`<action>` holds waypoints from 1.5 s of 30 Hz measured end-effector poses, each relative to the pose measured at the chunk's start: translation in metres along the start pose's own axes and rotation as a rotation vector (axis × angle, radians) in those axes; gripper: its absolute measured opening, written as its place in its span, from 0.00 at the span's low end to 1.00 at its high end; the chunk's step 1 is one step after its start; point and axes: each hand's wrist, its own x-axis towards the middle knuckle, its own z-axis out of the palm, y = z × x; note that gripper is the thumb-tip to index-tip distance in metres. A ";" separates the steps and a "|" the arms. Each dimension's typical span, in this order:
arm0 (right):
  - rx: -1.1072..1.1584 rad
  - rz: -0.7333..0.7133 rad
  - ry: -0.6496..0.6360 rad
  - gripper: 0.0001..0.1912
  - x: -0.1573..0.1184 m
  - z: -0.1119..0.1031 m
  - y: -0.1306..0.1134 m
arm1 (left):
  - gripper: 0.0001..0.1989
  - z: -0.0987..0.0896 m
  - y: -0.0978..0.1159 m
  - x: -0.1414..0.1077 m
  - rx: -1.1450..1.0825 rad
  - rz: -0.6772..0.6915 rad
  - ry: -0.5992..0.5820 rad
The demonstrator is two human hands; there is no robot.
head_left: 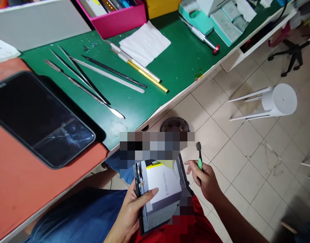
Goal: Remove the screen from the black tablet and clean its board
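Observation:
My left hand (131,207) is wrapped round the left edge of an opened tablet (163,185), its thumb resting on the exposed inside. A pale, battery-like panel with faint print and a yellow strip along its top edge shows there. The tablet is tilted above my lap, and a blurred mosaic patch hides part of it. To its right, my right hand (207,179) is closed round the green handle of a toothbrush (200,158). The dark bristle head points up, apart from the tablet.
A black phone (43,118) lies on the orange mat (76,182). Tweezers (109,76), metal spudgers (86,91), knives (145,72), white tissue (146,42) and a screwdriver (200,35) lie on the green mat (134,104). A bin (175,124) and a white stool (279,99) stand beyond the table edge.

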 end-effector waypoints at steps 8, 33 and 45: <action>-0.213 -0.256 -0.072 0.21 0.000 -0.027 -0.013 | 0.37 -0.004 -0.002 0.001 0.015 0.038 0.044; -0.847 -0.642 -0.137 0.21 0.072 -0.063 -0.048 | 0.36 -0.010 0.015 -0.027 0.102 -0.021 0.137; -0.890 -0.609 0.125 0.23 0.082 -0.066 -0.050 | 0.33 -0.011 0.016 -0.024 0.074 -0.051 0.075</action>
